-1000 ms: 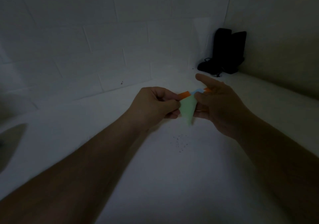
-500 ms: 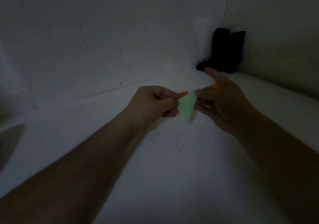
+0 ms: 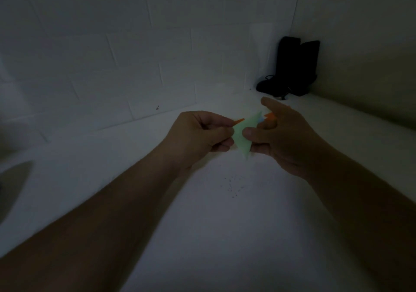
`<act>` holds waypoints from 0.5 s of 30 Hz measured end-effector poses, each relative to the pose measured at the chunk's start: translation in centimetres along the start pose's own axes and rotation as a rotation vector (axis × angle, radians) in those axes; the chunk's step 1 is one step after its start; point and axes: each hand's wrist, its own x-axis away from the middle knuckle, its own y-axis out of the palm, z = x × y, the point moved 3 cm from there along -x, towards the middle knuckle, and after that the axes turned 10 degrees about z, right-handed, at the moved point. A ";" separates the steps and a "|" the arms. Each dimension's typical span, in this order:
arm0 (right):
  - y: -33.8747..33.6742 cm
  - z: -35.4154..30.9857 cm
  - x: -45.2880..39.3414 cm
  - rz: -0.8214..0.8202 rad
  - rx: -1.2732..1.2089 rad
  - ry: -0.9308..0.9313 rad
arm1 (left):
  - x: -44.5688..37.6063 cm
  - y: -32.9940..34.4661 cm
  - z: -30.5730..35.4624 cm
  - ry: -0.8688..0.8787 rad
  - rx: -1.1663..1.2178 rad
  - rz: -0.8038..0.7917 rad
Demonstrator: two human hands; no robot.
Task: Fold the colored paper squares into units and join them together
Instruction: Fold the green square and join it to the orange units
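Both hands hold a small folded paper piece above the white table. Its pale green unit (image 3: 245,132) faces me, with a point hanging down. An orange tip (image 3: 239,120) pokes out at the upper left, and an orange flap (image 3: 270,116) and a sliver of blue (image 3: 260,120) show at the upper right. My left hand (image 3: 198,134) pinches the left side with curled fingers. My right hand (image 3: 281,134) pinches the right side with thumb on the green face, index finger raised. The scene is dim and slightly blurred.
The white table (image 3: 202,224) runs into a corner of white brick wall. A black object with a cord (image 3: 292,66) stands in that far right corner. Small dark specks (image 3: 233,185) lie on the table below the hands. A grey shape (image 3: 11,183) sits at the left edge.
The paper piece has been turned between the hands, so the green unit now stretches up to the right. My right thumb has moved onto the green face.
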 end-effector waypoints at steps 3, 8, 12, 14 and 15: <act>0.2 -0.1 0.1 0.019 0.018 0.010 | -0.2 -0.3 -0.1 0.009 0.006 0.025; -0.1 -0.2 0.2 0.013 0.027 0.006 | -0.4 -0.5 -0.1 -0.004 0.053 0.045; -0.3 -0.2 -0.1 0.017 -0.001 0.001 | -0.4 -0.4 0.0 -0.002 0.067 0.050; -0.2 0.0 -0.1 0.005 -0.007 0.027 | -0.3 -0.4 0.0 0.003 0.082 0.061; 0.0 0.1 0.0 -0.012 0.003 0.037 | -0.3 -0.4 0.0 0.004 0.091 0.067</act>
